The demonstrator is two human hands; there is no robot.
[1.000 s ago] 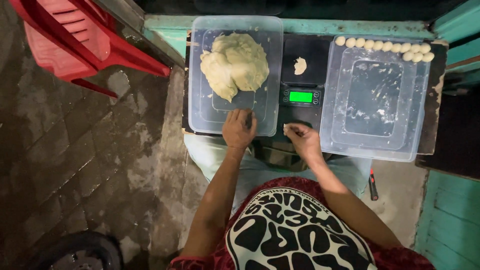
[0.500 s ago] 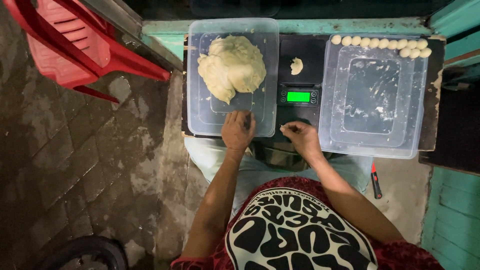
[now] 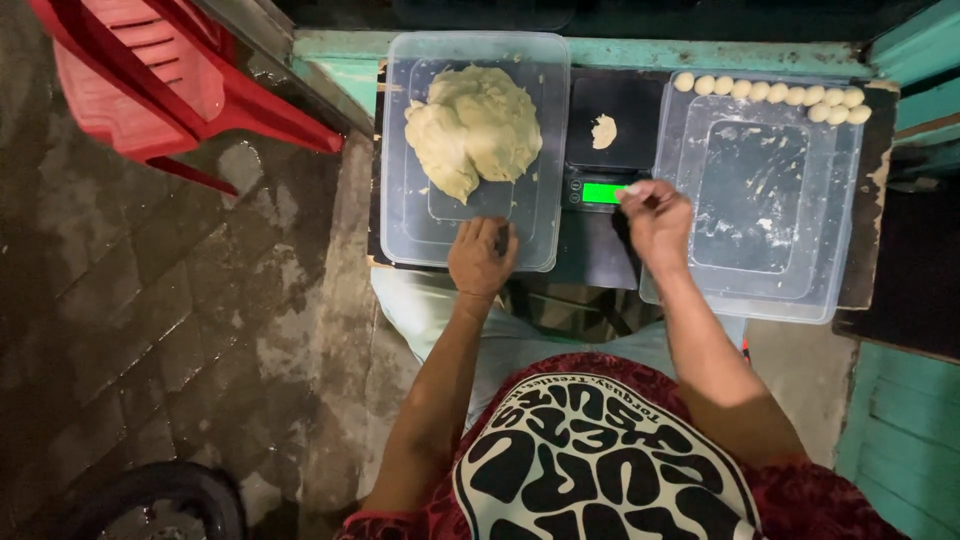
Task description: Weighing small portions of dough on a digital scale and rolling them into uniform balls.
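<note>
- In the head view we look straight down at a small dark table [image 3: 880, 200] set against a teal wall ledge, with a person seated before it in a red shirt printed with black-and-white lettering.
- We see the left hand [image 3: 482, 258] resting at the near rim of the clear rectangular plastic tub on the left [image 3: 410, 200]; its fingers curl over the edge, though we cannot tell whether they grip it or merely lie there.
- Inside that tub sits a large pale-yellow lump of dough [image 3: 475, 128], towards the far end.
- Between the two tubs stands a black digital kitchen scale with a glowing green display [image 3: 600, 193]; a small torn piece of dough [image 3: 603, 131] lies on its platform.
- The right hand [image 3: 655, 215] hovers just beside the display, fingertips pinched together; whether they hold a scrap of dough we cannot tell.
- On the right lies a second clear plastic tub, smeared inside [image 3: 750, 190], with a row of small round dough balls [image 3: 770, 93] lined along its far edge.
- A red plastic chair [image 3: 150, 70] stands on the wet stone floor to the left.
</note>
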